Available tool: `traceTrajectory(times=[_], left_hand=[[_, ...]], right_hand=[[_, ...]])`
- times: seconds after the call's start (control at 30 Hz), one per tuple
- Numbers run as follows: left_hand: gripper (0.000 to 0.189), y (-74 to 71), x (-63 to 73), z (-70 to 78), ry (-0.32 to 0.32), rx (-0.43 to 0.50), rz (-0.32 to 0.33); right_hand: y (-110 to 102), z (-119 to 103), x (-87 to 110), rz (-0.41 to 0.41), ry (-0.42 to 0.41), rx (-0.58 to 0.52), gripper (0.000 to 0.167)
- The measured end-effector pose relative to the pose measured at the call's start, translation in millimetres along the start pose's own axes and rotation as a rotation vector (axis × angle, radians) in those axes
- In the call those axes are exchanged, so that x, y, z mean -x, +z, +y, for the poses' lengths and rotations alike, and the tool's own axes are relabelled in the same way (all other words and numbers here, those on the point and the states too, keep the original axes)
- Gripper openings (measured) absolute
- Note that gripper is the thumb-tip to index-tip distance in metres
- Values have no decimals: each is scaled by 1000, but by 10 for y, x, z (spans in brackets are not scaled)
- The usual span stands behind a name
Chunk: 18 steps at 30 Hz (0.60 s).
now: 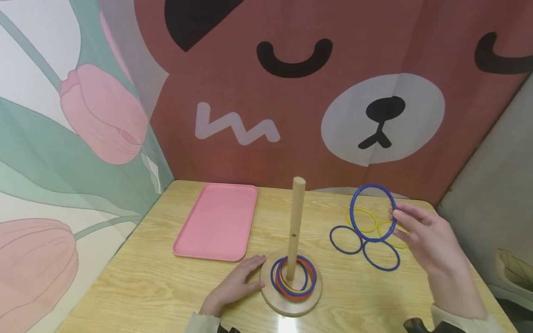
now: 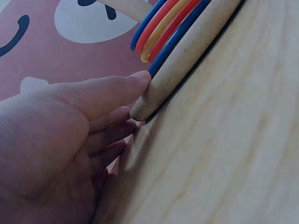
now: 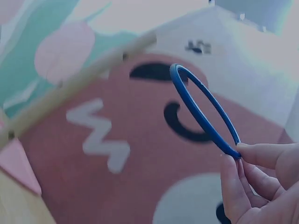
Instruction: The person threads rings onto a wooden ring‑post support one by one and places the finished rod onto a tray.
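a person's right hand (image 1: 430, 245) holds a blue ring (image 1: 373, 186) in the air, to the right of a wooden post (image 1: 296, 217) and well apart from it. the right grip is clamped on the ring's edge, thumb against fingertips, which leaves the hole unobstructed. the left hand (image 1: 237, 283) lies low beside the post's round base (image 1: 287, 309); its grip is apart, fingers extended, thumb touching the base's edge, probably to steady it. blue, red and yellow rings (image 1: 296, 298) lie stacked round the post, kept from sliding off by it. on the surface (image 1: 158, 286) to the right, two blue rings (image 1: 385, 269) and two yellow rings (image 1: 361, 209) lie loosely grouped, seemingly within easy reach of the right hand. a pink tray (image 1: 220, 222) rests at left, beyond the left hand.
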<state>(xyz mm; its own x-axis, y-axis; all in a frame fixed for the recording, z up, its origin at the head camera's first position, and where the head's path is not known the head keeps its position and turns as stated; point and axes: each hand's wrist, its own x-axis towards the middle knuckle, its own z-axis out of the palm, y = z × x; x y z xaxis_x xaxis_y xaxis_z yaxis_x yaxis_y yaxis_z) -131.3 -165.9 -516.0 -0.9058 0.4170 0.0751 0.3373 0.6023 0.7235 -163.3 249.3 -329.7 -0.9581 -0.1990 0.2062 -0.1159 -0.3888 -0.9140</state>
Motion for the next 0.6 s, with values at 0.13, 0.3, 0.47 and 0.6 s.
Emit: traceTrajectory(times=[0.13, 0.3, 0.47, 0.6], left_hand=[[66, -4, 2, -2, -5, -3, -4], [66, -15, 4, 14, -13, 5, -10], [66, -14, 8, 14, -17, 6, -9], [66, -8, 5, 10, -15, 4, -6]], right_hand=[[232, -75, -79, -66, -42, 27, 33], [485, -152, -150, -56, -46, 92, 29], [688, -193, -196, -42, -37, 162, 22], [831, -205, -233, -58, -49, 141, 22]])
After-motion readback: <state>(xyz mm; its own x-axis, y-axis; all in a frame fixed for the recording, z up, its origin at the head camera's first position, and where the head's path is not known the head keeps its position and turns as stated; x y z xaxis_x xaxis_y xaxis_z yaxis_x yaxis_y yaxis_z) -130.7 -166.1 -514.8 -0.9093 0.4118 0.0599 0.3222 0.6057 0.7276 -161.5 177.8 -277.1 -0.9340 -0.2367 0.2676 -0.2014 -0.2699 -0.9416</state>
